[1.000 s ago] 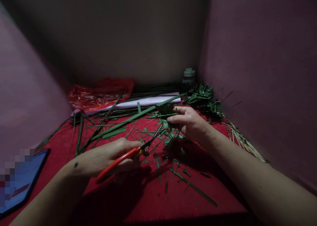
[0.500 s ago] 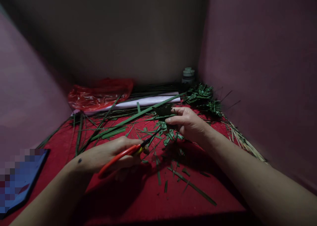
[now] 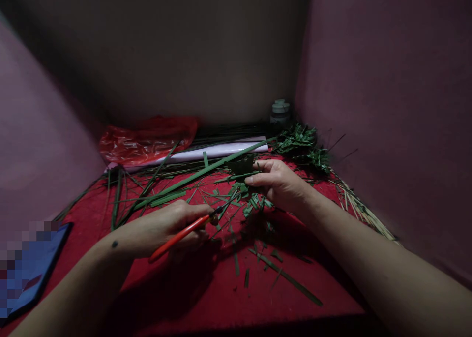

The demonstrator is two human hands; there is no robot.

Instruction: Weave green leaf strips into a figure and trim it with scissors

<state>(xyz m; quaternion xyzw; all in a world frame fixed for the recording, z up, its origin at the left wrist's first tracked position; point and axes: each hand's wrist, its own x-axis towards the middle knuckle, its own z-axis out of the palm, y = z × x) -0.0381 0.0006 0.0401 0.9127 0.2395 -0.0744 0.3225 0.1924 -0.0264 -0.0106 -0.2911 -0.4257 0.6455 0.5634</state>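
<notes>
My left hand point(image 3: 180, 224) is closed around a pair of scissors point(image 3: 180, 237) with orange-red handles. Their dark blades point up and to the right, with the tips close to the green leaf piece that my right hand point(image 3: 278, 182) pinches. That leaf piece point(image 3: 241, 166) is dark green, with a folded or layered shape; my fingers partly hide it. Just below it, small cut leaf scraps point(image 3: 254, 204) lie on the red tabletop point(image 3: 184, 292). Whether the blades touch the leaf I cannot tell.
Long green leaf strips point(image 3: 199, 173) and a white roll point(image 3: 221, 151) lie across the back, beside a red plastic bag point(image 3: 147, 140). At back right are a leafy green bundle point(image 3: 298, 140), a small lidded jar point(image 3: 280, 111) and thin sticks point(image 3: 363, 211). A tablet-like screen point(image 3: 37, 273) stands left.
My left hand has turned the scissors, so their handles now show nearly edge-on, and the blades sit slightly differently by the leaf. My right hand has barely moved.
</notes>
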